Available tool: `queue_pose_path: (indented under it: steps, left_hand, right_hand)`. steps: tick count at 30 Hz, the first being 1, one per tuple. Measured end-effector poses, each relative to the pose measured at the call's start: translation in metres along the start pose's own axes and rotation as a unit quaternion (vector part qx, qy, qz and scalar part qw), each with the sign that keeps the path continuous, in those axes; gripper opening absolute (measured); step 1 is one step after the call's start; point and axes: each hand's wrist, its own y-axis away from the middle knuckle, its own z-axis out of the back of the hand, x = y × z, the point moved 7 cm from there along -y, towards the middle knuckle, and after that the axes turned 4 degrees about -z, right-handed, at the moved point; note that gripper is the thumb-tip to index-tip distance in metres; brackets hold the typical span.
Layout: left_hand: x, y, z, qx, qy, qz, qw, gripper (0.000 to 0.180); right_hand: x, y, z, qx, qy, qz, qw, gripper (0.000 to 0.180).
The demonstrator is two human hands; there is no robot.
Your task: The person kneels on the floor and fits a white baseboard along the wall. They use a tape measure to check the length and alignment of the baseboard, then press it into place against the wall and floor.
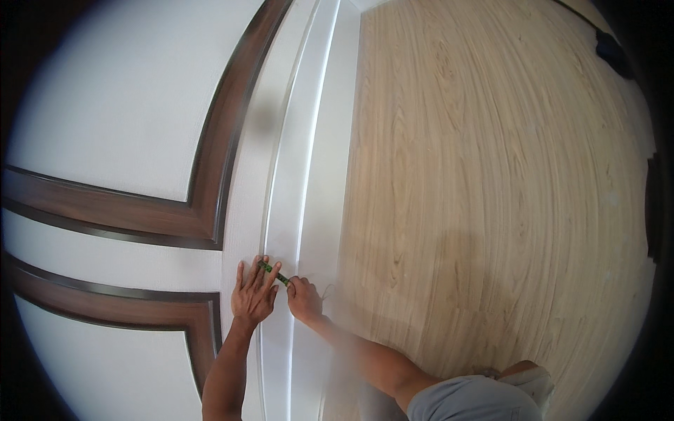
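Note:
My left hand (253, 292) lies flat with fingers spread against the white wall trim (303, 175), its fingertips resting over a small green tool (273, 271). My right hand (303, 298) is closed around the lower end of that green tool, pressing it to the trim. The tool's tip pokes out between the left fingers; most of it is hidden by both hands.
White panels (119, 98) framed by dark brown wooden moulding (210, 182) fill the left. Light wood-grain flooring (491, 175) spreads to the right. My knee in grey shorts (470, 400) is at the bottom. A dark object (612, 52) sits far upper right.

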Motion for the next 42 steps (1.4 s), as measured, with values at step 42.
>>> queue_pose_path:
  steps: [42]
  left_hand:
    - [-0.002,0.003,-0.003,-0.054,-0.019,-0.024,0.998,0.081]
  right_hand:
    - [-0.066,-0.08,0.146,-0.235,0.082,-0.003,0.969,0.017]
